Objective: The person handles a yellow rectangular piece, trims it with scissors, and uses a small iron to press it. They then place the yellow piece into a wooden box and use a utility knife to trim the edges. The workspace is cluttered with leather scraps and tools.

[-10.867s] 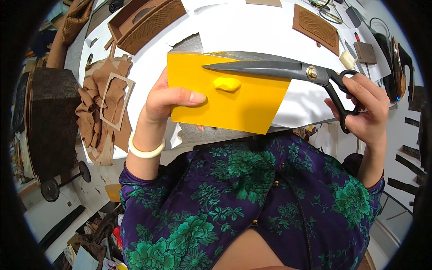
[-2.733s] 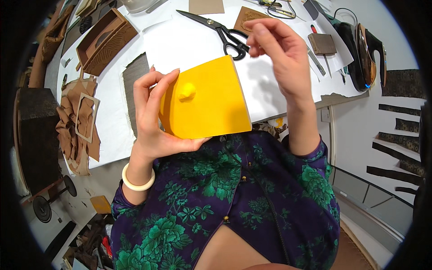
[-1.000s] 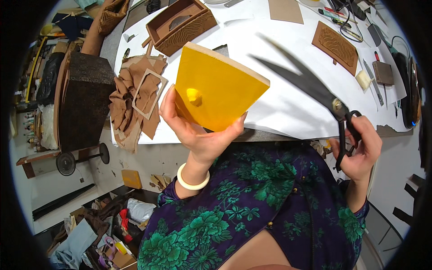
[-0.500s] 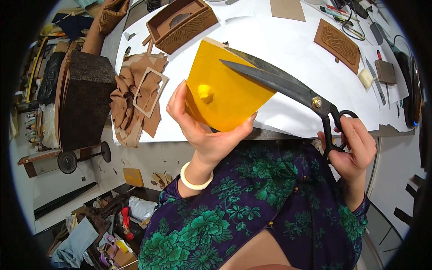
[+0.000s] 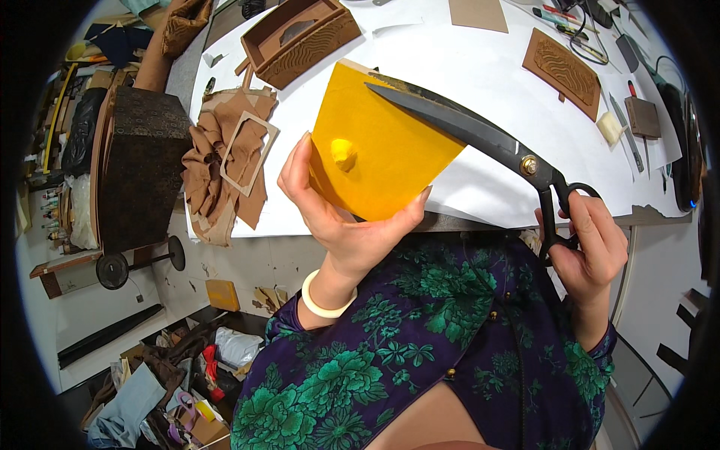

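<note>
My left hand (image 5: 351, 238) holds a flat, four-sided yellow panel (image 5: 394, 142) from below, thumb at its lower right edge and fingers at its left edge. A small yellow lump (image 5: 343, 154) rises from the panel's face, and a pale strip shows at its top corner. My right hand (image 5: 589, 244) has its fingers through the handles of large black scissors (image 5: 472, 135) with a brass pivot. The blades run along the panel's upper right edge, their tips close together near its top corner. Whether panel material lies between the blades is hard to see.
Carved brown box (image 5: 307, 45) stands at the back left of the white-covered table. Crumpled brown leather (image 5: 217, 150) lies at left under a pale frame (image 5: 244, 161). A carved brown panel (image 5: 566, 71), white block (image 5: 611, 129) and several tools sit at right. Below left is cluttered storage.
The scissor blades have drawn closer together along the panel's edge, the lower tip moving up. My left hand and the panel have stayed nearly still.
</note>
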Action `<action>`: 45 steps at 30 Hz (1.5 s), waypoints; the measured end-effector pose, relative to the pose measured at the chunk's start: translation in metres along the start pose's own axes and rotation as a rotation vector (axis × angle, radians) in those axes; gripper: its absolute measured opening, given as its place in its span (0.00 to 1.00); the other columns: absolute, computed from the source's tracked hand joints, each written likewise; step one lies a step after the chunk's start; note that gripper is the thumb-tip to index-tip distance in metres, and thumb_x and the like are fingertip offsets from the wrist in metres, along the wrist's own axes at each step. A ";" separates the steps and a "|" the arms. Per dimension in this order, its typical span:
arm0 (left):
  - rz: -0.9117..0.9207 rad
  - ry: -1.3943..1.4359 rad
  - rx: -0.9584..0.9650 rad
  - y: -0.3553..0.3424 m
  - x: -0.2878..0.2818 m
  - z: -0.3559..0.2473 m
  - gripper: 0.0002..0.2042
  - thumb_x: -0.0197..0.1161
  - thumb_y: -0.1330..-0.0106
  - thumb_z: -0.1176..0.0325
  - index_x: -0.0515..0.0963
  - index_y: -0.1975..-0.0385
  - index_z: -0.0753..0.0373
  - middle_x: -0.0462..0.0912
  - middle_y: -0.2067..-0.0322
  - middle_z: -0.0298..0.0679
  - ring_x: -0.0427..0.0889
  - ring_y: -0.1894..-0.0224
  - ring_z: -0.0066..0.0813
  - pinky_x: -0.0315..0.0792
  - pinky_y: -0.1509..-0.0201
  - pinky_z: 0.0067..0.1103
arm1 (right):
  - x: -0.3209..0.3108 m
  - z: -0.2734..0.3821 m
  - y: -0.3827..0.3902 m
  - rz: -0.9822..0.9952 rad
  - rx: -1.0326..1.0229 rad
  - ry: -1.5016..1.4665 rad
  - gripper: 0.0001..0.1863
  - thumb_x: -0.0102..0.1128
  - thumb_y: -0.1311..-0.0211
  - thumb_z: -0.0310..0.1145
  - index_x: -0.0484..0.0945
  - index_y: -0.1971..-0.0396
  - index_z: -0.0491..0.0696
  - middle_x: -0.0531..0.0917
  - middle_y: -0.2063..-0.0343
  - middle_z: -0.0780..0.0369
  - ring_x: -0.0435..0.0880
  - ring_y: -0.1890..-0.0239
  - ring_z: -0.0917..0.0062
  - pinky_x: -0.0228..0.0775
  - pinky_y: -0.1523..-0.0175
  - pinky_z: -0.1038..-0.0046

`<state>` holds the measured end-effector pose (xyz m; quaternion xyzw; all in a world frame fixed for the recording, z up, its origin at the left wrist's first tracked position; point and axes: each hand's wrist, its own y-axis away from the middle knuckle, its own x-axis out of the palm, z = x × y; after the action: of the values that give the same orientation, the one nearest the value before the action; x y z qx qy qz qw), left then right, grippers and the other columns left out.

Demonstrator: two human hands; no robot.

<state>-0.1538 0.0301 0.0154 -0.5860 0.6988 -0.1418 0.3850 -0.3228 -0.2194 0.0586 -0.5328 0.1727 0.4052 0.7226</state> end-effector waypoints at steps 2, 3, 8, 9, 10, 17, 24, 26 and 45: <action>0.003 0.001 -0.002 0.000 0.000 0.000 0.56 0.85 0.54 0.57 0.53 0.30 0.70 0.57 0.40 0.48 0.66 0.36 0.40 0.69 0.33 0.32 | -0.001 0.000 0.000 0.005 -0.004 0.008 0.30 0.71 0.71 0.16 0.83 0.56 0.31 0.85 0.70 0.51 0.86 0.73 0.65 0.77 0.70 0.73; 0.003 0.006 -0.005 0.000 0.000 0.000 0.56 0.85 0.54 0.57 0.53 0.30 0.70 0.58 0.40 0.48 0.66 0.36 0.40 0.69 0.33 0.32 | -0.001 0.000 0.000 0.007 -0.005 0.013 0.31 0.71 0.71 0.16 0.83 0.56 0.31 0.85 0.70 0.51 0.86 0.72 0.65 0.77 0.70 0.73; 0.000 0.024 -0.025 0.001 -0.001 -0.002 0.56 0.85 0.55 0.57 0.52 0.30 0.70 0.58 0.40 0.48 0.66 0.36 0.40 0.69 0.33 0.32 | -0.005 0.001 -0.002 0.039 -0.011 0.030 0.30 0.72 0.69 0.17 0.84 0.56 0.31 0.85 0.70 0.51 0.87 0.72 0.65 0.78 0.70 0.73; -0.001 0.028 -0.025 0.001 -0.001 -0.003 0.56 0.85 0.55 0.57 0.52 0.30 0.70 0.58 0.40 0.48 0.66 0.36 0.40 0.69 0.33 0.32 | -0.005 0.000 -0.001 0.035 -0.016 0.038 0.29 0.74 0.68 0.17 0.84 0.56 0.32 0.85 0.70 0.52 0.87 0.72 0.65 0.77 0.70 0.74; -0.001 0.032 -0.025 0.001 -0.001 -0.003 0.57 0.85 0.55 0.57 0.52 0.30 0.70 0.58 0.40 0.48 0.66 0.36 0.40 0.69 0.34 0.32 | -0.005 -0.001 0.000 0.032 -0.020 0.046 0.28 0.75 0.67 0.17 0.84 0.56 0.32 0.85 0.70 0.52 0.87 0.73 0.66 0.77 0.70 0.74; 0.011 0.025 0.006 0.002 0.001 -0.001 0.56 0.85 0.55 0.56 0.53 0.30 0.70 0.58 0.41 0.48 0.66 0.37 0.39 0.69 0.35 0.32 | 0.003 0.002 -0.008 -0.024 0.005 -0.016 0.27 0.85 0.60 0.24 0.83 0.56 0.34 0.84 0.71 0.56 0.79 0.76 0.77 0.67 0.76 0.79; 0.014 0.011 0.017 0.004 0.005 -0.002 0.55 0.85 0.55 0.55 0.54 0.31 0.70 0.59 0.42 0.48 0.65 0.37 0.40 0.67 0.35 0.32 | 0.006 0.003 -0.007 -0.027 0.028 -0.009 0.29 0.81 0.65 0.21 0.84 0.55 0.34 0.84 0.71 0.55 0.85 0.74 0.70 0.76 0.71 0.76; 0.008 0.016 0.015 0.004 0.006 -0.003 0.55 0.85 0.55 0.55 0.54 0.31 0.70 0.59 0.42 0.48 0.64 0.37 0.40 0.67 0.35 0.32 | 0.006 0.003 -0.006 -0.035 0.020 -0.010 0.30 0.78 0.66 0.20 0.84 0.55 0.33 0.84 0.71 0.54 0.85 0.74 0.70 0.76 0.71 0.75; 0.321 -0.164 -0.027 -0.036 -0.002 0.020 0.46 0.83 0.58 0.57 0.67 0.38 0.68 0.70 0.44 0.50 0.70 0.40 0.48 0.66 0.34 0.39 | 0.040 -0.070 0.002 0.140 0.607 0.080 0.18 0.72 0.47 0.27 0.84 0.57 0.35 0.87 0.65 0.51 0.88 0.68 0.66 0.80 0.57 0.67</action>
<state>-0.1142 0.0277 0.0263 -0.4818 0.7513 -0.0210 0.4505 -0.2868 -0.2667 0.0039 -0.2951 0.3502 0.3625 0.8117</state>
